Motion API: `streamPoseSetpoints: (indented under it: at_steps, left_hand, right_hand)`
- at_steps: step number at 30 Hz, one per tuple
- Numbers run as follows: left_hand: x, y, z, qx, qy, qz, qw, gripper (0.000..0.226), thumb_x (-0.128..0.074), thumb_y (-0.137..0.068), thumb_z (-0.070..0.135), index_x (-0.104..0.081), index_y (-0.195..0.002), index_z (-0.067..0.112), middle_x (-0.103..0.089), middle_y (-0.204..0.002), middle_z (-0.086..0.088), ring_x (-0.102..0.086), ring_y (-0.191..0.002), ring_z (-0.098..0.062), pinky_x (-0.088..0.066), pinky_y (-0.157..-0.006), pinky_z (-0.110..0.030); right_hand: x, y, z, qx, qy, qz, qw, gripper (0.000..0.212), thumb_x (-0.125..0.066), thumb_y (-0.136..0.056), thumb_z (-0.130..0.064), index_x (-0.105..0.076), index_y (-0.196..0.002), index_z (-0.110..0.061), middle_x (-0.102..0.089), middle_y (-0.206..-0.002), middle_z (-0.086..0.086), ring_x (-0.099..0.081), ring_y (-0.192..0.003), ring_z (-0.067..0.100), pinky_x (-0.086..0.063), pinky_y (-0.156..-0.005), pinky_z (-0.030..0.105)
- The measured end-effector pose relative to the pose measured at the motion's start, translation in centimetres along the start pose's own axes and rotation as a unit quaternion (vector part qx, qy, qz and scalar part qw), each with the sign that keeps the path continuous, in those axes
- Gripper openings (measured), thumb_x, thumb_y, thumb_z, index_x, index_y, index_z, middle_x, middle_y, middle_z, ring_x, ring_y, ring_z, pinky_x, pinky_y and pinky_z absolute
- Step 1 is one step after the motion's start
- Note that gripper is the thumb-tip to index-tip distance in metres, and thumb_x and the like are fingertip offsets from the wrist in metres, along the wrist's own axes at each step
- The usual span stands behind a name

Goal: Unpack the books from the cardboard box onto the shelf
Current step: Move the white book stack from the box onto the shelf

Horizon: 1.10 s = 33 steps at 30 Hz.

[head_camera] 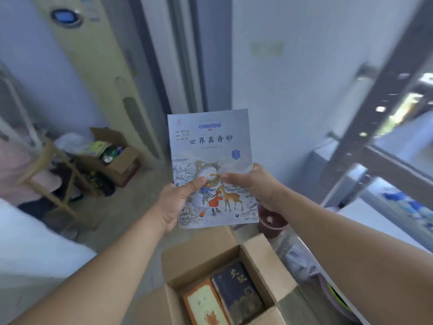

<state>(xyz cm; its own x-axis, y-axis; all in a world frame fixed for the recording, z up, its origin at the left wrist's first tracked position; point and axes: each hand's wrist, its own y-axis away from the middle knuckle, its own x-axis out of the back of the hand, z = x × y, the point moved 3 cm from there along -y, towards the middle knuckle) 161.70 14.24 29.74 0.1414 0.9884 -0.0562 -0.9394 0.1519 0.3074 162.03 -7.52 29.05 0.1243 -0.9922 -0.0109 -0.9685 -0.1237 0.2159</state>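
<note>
I hold a thin pale-blue picture book (208, 146) upright in front of me, its cover showing a snowman, children and a deer. My left hand (174, 204) grips its lower left edge, thumb on the cover. My right hand (254, 186) grips its lower right edge, thumb also on the cover. Below the book stands the open cardboard box (260, 259) on the floor. Inside it lie a dark blue book (236, 292) and an orange-edged cream book (206, 306) side by side. A dark metal shelf frame (379, 127) rises at the right.
A tall cream floor air conditioner (103, 73) stands at the back left. Beside it sits another open carton (117, 158) full of clutter and a wooden stool (58, 184). A dark red bucket (271, 222) stands behind the box. White bedding (35, 242) lies at the left.
</note>
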Motion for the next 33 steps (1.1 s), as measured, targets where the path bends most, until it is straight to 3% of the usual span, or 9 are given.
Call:
streamPoseSetpoints:
  at_steps: [1, 3, 7, 11, 14, 17, 21, 26, 33]
  left_hand:
    - [-1.2, 0.1, 0.5, -0.007, 0.000, -0.037, 0.999, 0.054, -0.090, -0.060, 0.039, -0.076, -0.101, 0.008, -0.085, -0.088, 0.004, -0.079, -0.077, -0.002, -0.059, -0.064, -0.017]
    - [-3.5, 0.9, 0.7, -0.022, 0.010, -0.093, 0.995, 0.041, -0.085, -0.065, 0.031, -0.078, -0.099, 0.008, -0.085, -0.089, -0.005, -0.081, -0.073, -0.012, -0.060, -0.054, -0.020]
    - [-8.8, 3.4, 0.9, -0.015, 0.014, -0.179, 0.984, 0.051, -0.088, -0.062, 0.030, -0.078, -0.107, 0.007, -0.084, -0.096, -0.015, -0.082, -0.082, -0.030, -0.066, -0.063, -0.037]
    - [-15.9, 7.4, 1.4, -0.018, 0.001, -0.288, 0.957, 0.031, -0.087, -0.071, 0.026, -0.084, -0.097, 0.008, -0.082, -0.099, -0.021, -0.081, -0.088, -0.037, -0.066, -0.066, -0.040]
    - [-21.8, 11.9, 2.1, -0.035, -0.006, -0.363, 0.931, 0.045, -0.084, -0.079, 0.025, -0.078, -0.115, 0.000, -0.080, -0.110, -0.023, -0.080, -0.094, -0.039, -0.066, -0.078, -0.045]
    - [-27.3, 16.9, 2.1, -0.052, -0.026, -0.410, 0.910, 0.041, -0.081, -0.085, 0.023, -0.077, -0.118, 0.000, -0.078, -0.117, -0.024, -0.076, -0.106, -0.043, -0.060, -0.095, -0.053]
    - [-34.6, 24.3, 1.0, -0.060, -0.039, -0.469, 0.880, 0.037, -0.081, -0.086, 0.017, -0.075, -0.118, -0.002, -0.080, -0.109, -0.023, -0.080, -0.091, -0.039, -0.066, -0.071, -0.043]
    - [-43.8, 36.2, -2.3, -0.052, -0.051, -0.525, 0.848, 0.044, -0.093, -0.073, 0.023, -0.078, -0.108, 0.002, -0.082, -0.101, -0.020, -0.081, -0.084, -0.036, -0.065, -0.065, -0.038]
    - [-54.7, 51.2, -8.4, -0.029, -0.072, -0.594, 0.801, 0.012, -0.088, -0.077, 0.026, -0.086, -0.083, 0.016, -0.083, -0.080, -0.009, -0.079, -0.062, -0.020, -0.060, -0.052, -0.025]
  right_hand:
    - [0.8, 1.5, -0.5, 0.005, 0.000, 0.029, 1.000, 0.048, -0.091, -0.080, -0.022, -0.076, -0.123, -0.008, -0.082, -0.116, 0.011, -0.079, -0.108, 0.030, -0.059, -0.103, 0.047]
    - [2.5, 4.9, -1.2, 0.012, 0.002, 0.080, 0.997, 0.046, -0.090, -0.080, -0.020, -0.076, -0.122, -0.007, -0.083, -0.112, 0.011, -0.081, -0.102, 0.027, -0.062, -0.098, 0.044]
    - [5.8, 12.9, -2.0, 0.026, 0.008, 0.167, 0.986, 0.037, -0.092, -0.079, -0.023, -0.079, -0.113, -0.015, -0.085, -0.107, 0.008, -0.082, -0.097, 0.028, -0.065, -0.090, 0.043]
    - [9.5, 22.2, -2.4, 0.043, -0.001, 0.253, 0.967, 0.045, -0.093, -0.071, -0.029, -0.081, -0.112, -0.016, -0.084, -0.109, 0.008, -0.081, -0.102, 0.032, -0.063, -0.093, 0.045]
    - [12.3, 30.0, -2.8, 0.061, -0.010, 0.319, 0.946, 0.040, -0.095, -0.067, -0.031, -0.084, -0.104, -0.020, -0.085, -0.107, 0.006, -0.082, -0.097, 0.026, -0.064, -0.089, 0.042]
    - [14.4, 38.2, -2.9, 0.067, -0.016, 0.369, 0.927, 0.042, -0.094, -0.071, -0.027, -0.082, -0.109, -0.014, -0.085, -0.107, 0.010, -0.081, -0.098, 0.032, -0.064, -0.092, 0.048]
    - [16.4, 49.8, -2.4, 0.071, -0.022, 0.422, 0.903, 0.040, -0.092, -0.078, -0.025, -0.080, -0.113, -0.012, -0.084, -0.109, 0.013, -0.081, -0.100, 0.037, -0.063, -0.094, 0.055]
    - [18.7, 65.7, -0.2, 0.068, -0.033, 0.488, 0.869, 0.049, -0.092, -0.074, -0.024, -0.077, -0.118, -0.008, -0.082, -0.112, 0.017, -0.079, -0.105, 0.040, -0.060, -0.100, 0.058]
    - [22.7, 84.3, 4.0, 0.044, -0.037, 0.552, 0.832, 0.042, -0.092, -0.079, -0.022, -0.077, -0.115, -0.007, -0.083, -0.106, 0.018, -0.080, -0.098, 0.042, -0.061, -0.095, 0.061]
